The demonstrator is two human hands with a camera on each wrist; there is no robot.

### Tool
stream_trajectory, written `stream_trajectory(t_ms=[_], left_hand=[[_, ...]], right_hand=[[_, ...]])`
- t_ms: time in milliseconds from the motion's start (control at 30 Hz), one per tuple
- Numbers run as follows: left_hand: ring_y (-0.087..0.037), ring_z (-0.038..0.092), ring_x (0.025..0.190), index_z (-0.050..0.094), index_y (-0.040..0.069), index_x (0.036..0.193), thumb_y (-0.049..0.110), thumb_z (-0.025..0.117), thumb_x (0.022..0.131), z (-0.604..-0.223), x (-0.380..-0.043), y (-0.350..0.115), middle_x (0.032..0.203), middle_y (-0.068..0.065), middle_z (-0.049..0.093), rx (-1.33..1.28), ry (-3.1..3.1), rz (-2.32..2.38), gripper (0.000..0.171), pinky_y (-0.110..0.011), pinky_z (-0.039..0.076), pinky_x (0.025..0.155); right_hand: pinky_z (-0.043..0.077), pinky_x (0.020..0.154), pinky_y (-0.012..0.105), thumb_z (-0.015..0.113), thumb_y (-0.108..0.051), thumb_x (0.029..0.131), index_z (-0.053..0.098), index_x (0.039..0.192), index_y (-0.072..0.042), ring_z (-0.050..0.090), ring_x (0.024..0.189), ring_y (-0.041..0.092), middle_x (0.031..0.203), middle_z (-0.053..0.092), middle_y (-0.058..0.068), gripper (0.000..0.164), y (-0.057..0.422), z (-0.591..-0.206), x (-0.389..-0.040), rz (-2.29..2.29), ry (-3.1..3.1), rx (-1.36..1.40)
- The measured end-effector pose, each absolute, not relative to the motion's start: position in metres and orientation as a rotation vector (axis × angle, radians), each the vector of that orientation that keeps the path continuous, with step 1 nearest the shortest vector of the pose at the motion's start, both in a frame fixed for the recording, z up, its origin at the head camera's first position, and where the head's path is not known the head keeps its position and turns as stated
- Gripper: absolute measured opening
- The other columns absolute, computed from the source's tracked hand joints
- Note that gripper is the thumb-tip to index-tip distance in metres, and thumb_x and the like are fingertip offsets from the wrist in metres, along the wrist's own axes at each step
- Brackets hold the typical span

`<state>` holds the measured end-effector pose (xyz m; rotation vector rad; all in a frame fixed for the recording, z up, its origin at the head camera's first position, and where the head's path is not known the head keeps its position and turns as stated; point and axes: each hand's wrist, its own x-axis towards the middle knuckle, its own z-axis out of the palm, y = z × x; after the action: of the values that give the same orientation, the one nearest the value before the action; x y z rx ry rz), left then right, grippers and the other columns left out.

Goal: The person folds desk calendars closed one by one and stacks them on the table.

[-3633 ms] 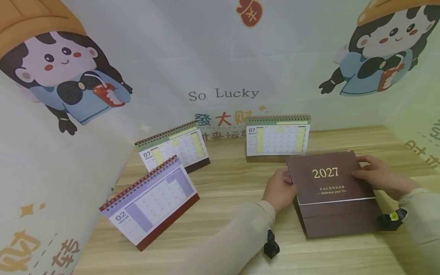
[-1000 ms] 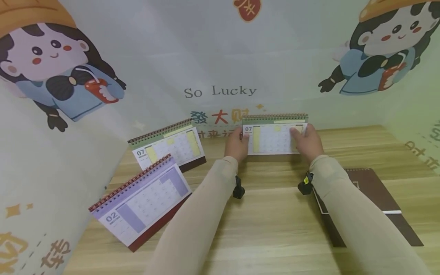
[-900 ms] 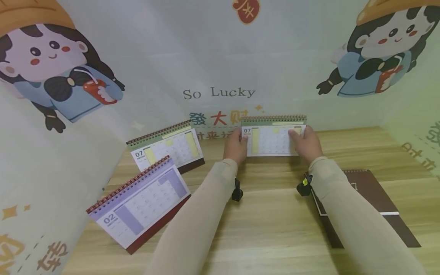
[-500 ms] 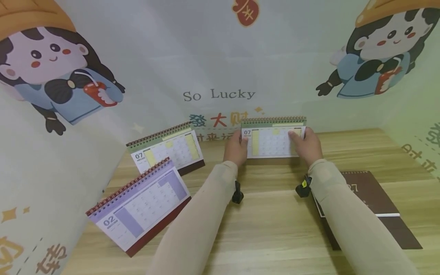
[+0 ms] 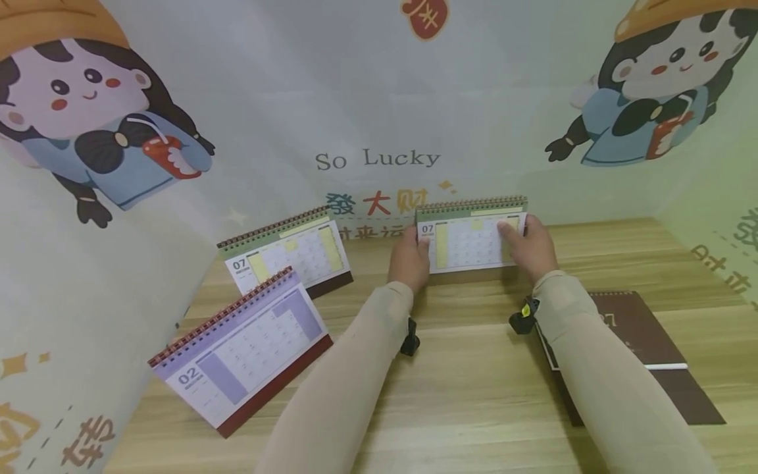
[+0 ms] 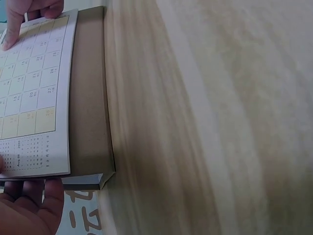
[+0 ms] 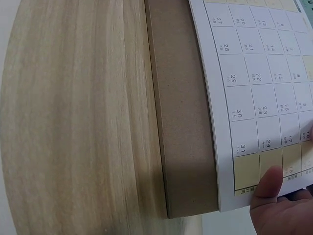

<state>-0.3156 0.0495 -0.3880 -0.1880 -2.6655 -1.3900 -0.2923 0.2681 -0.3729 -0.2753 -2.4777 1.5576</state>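
Note:
A green-topped desk calendar [image 5: 470,243] with a brown base stands at the back of the table, its page marked 07. My left hand [image 5: 408,260] grips its left edge, with the thumb on the front and the fingers behind. At the other edge my right hand [image 5: 533,249] holds it, thumb pressed on the page. In the left wrist view the calendar page [image 6: 36,93] and its kraft-brown base [image 6: 88,93] show above the wood. The right wrist view has the right thumb [image 7: 269,183] over the lower corner of the page [image 7: 264,98].
Left of the hands stand a purple desk calendar [image 5: 254,349] marked 02 and, behind it, another green calendar [image 5: 296,253]. A dark brown calendar [image 5: 651,342] is partly covered by the right forearm. A printed cloth wall [image 5: 485,131] closes off the back of the wooden table [image 5: 462,395].
Both hands went from the brown 2027 calendar to the back green one, and the brown one now sits further right and nearer. Lately the green calendar's left side has turned slightly toward me.

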Motion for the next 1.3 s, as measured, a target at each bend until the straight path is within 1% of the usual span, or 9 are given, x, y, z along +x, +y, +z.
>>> stream_trajectory(t_ms=[167, 300, 533, 700, 767, 900, 1033, 1133, 1300], left_hand=[[-0.024, 0.061, 0.094, 0.050, 0.006, 0.121, 0.022, 0.047, 0.106, -0.389, -0.311, 0.051, 0.108, -0.012, 0.065, -0.190, -2.668, -1.385, 0.022, -0.040, 0.050, 0.086], [-0.023, 0.061, 0.098, 0.048, 0.005, 0.126, 0.023, 0.044, 0.107, -0.388, -0.308, 0.052, 0.111, -0.012, 0.064, -0.203, -2.686, -1.378, 0.027, -0.040, 0.049, 0.089], [-0.026, 0.060, 0.108, 0.045, 0.003, 0.137, 0.023, 0.044, 0.107, -0.388, -0.305, 0.051, 0.122, -0.014, 0.061, -0.228, -2.698, -1.373, 0.036, -0.041, 0.047, 0.096], [-0.028, 0.061, 0.105, 0.041, 0.003, 0.143, 0.022, 0.045, 0.107, -0.389, -0.302, 0.051, 0.121, -0.016, 0.062, -0.254, -2.700, -1.356, 0.042, -0.043, 0.048, 0.095], [-0.028, 0.062, 0.100, 0.043, 0.002, 0.140, 0.022, 0.045, 0.106, -0.389, -0.301, 0.050, 0.116, -0.017, 0.063, -0.264, -2.704, -1.340, 0.039, -0.043, 0.049, 0.092], [-0.026, 0.061, 0.093, 0.048, 0.001, 0.132, 0.022, 0.045, 0.107, -0.390, -0.299, 0.049, 0.107, -0.015, 0.063, -0.274, -2.708, -1.335, 0.033, -0.042, 0.050, 0.087], [-0.024, 0.060, 0.091, 0.049, 0.002, 0.129, 0.023, 0.044, 0.107, -0.389, -0.297, 0.049, 0.106, -0.013, 0.063, -0.286, -2.704, -1.355, 0.030, -0.040, 0.050, 0.086], [-0.023, 0.060, 0.089, 0.052, 0.002, 0.121, 0.022, 0.045, 0.107, -0.389, -0.296, 0.049, 0.103, -0.011, 0.063, -0.292, -2.702, -1.380, 0.025, -0.039, 0.050, 0.082], [-0.019, 0.058, 0.082, 0.054, 0.005, 0.115, 0.024, 0.046, 0.107, -0.390, -0.292, 0.050, 0.096, -0.007, 0.061, -0.284, -2.713, -1.412, 0.023, -0.035, 0.050, 0.075]], right_hand=[[0.046, 0.086, 0.036, 0.049, -0.045, 0.103, 0.041, 0.145, -0.001, 0.052, 0.108, 0.028, 0.134, 0.054, 0.021, 0.061, 0.269, -0.372, -0.294, 1.596, -2.495, -0.290], [0.045, 0.084, 0.034, 0.048, -0.046, 0.103, 0.041, 0.146, -0.002, 0.051, 0.105, 0.026, 0.134, 0.054, 0.019, 0.062, 0.271, -0.373, -0.295, 1.607, -2.501, -0.297], [0.045, 0.087, 0.036, 0.049, -0.044, 0.103, 0.040, 0.147, -0.002, 0.050, 0.109, 0.027, 0.135, 0.053, 0.020, 0.061, 0.272, -0.372, -0.297, 1.630, -2.500, -0.279], [0.044, 0.096, 0.043, 0.049, -0.044, 0.103, 0.039, 0.149, -0.004, 0.049, 0.116, 0.028, 0.140, 0.051, 0.019, 0.061, 0.274, -0.373, -0.300, 1.680, -2.493, -0.289], [0.042, 0.099, 0.045, 0.049, -0.044, 0.103, 0.038, 0.150, -0.004, 0.048, 0.119, 0.029, 0.142, 0.050, 0.019, 0.062, 0.274, -0.374, -0.301, 1.703, -2.488, -0.289], [0.041, 0.101, 0.047, 0.049, -0.044, 0.103, 0.036, 0.151, -0.004, 0.048, 0.121, 0.030, 0.143, 0.049, 0.019, 0.063, 0.275, -0.375, -0.302, 1.725, -2.485, -0.272], [0.040, 0.101, 0.046, 0.049, -0.044, 0.103, 0.035, 0.152, -0.005, 0.046, 0.121, 0.029, 0.144, 0.048, 0.018, 0.064, 0.276, -0.375, -0.304, 1.746, -2.477, -0.260], [0.039, 0.102, 0.047, 0.049, -0.046, 0.102, 0.034, 0.152, -0.006, 0.045, 0.122, 0.028, 0.145, 0.047, 0.017, 0.065, 0.277, -0.376, -0.305, 1.757, -2.479, -0.255], [0.040, 0.099, 0.042, 0.049, -0.048, 0.102, 0.034, 0.153, -0.007, 0.045, 0.119, 0.025, 0.146, 0.046, 0.015, 0.067, 0.277, -0.376, -0.305, 1.786, -2.477, -0.247]])
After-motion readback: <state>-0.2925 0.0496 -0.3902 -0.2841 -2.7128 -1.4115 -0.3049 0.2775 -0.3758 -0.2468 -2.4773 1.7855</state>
